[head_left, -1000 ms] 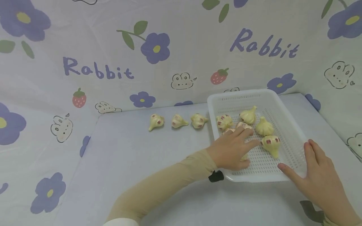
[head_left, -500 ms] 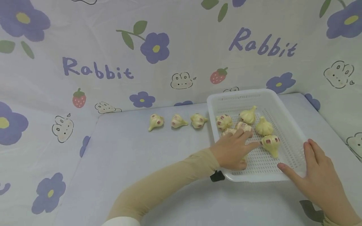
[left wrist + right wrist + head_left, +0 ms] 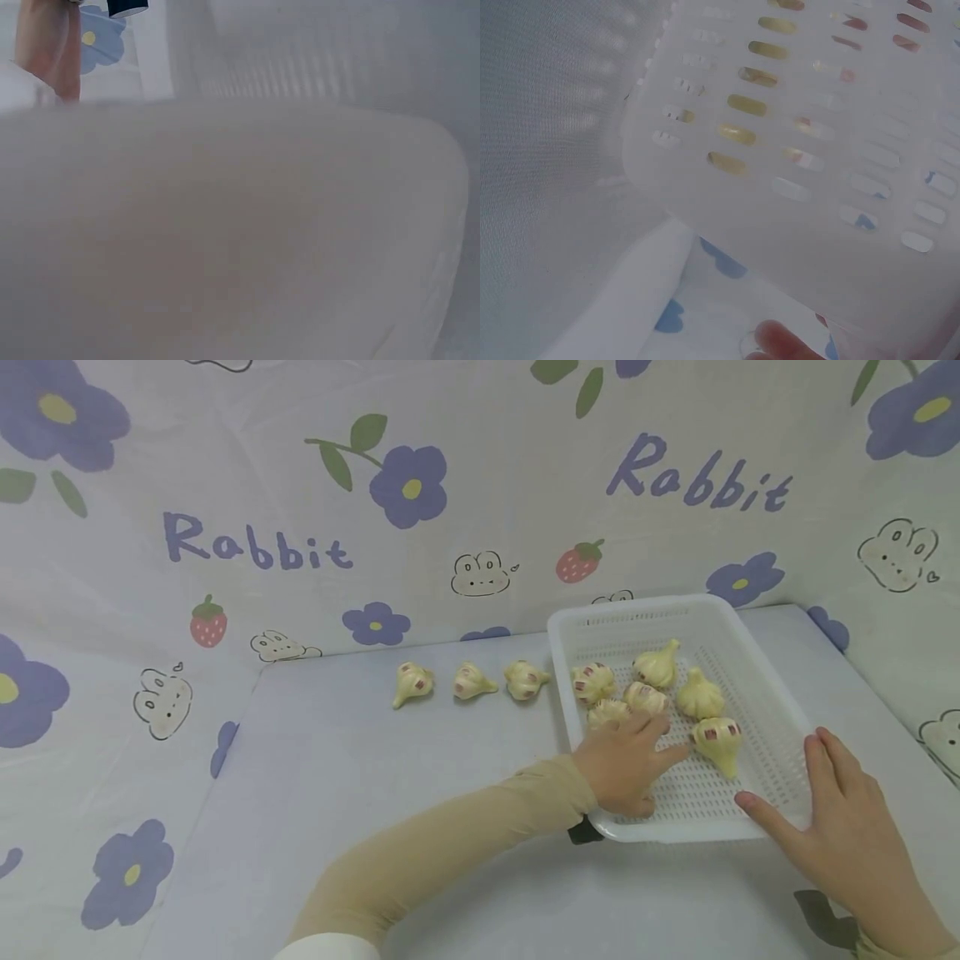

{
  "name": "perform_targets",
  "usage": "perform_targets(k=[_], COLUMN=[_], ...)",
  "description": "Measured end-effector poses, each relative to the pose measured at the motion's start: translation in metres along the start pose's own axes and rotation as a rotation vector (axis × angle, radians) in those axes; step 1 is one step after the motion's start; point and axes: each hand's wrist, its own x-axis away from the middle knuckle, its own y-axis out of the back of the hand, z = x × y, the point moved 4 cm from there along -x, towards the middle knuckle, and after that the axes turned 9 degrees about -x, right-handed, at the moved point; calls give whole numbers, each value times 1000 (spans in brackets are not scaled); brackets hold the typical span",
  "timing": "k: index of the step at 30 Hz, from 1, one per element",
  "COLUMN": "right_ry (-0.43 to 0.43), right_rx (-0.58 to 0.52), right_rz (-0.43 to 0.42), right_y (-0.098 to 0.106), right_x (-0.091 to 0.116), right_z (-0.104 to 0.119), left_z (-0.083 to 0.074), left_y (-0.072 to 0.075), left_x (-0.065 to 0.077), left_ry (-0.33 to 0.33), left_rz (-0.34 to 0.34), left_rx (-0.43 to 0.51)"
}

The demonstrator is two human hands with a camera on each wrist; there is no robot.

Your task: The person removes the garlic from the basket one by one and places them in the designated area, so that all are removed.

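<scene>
In the head view a white plastic basket with a perforated floor holds several garlic bulbs, pale yellow with reddish patches. My left hand is inside its near left part, fingers spread low toward the floor, close below two bulbs. Whatever lies under the palm is hidden, and I cannot tell if it holds anything. At the near right corner, my right hand rests against the rim with fingers and thumb extended. A fingertip shows beyond the slotted basket wall in the right wrist view.
Left of the basket, three garlic bulbs lie in a row on the pale table. Behind stands a cloth backdrop printed with flowers, strawberries and rabbits. A blurred pale surface fills most of the left wrist view.
My left hand has shifted slightly right and toward me inside the basket, uncovering more of the two bulbs beyond its fingers. My right hand stays at the rim.
</scene>
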Motion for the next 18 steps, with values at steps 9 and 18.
perform_targets(k=[9,18], right_ry=[22,11], right_rx=[-7,-6], right_rz=[-26,-17], right_y=[1,0], right_x=[0,0], right_z=[-2,-3], left_z=[-3,-6], left_y=[-4,-9], left_x=[-5,-6], left_ry=[33,37], left_rz=[104,153], left_rx=[-10,-26])
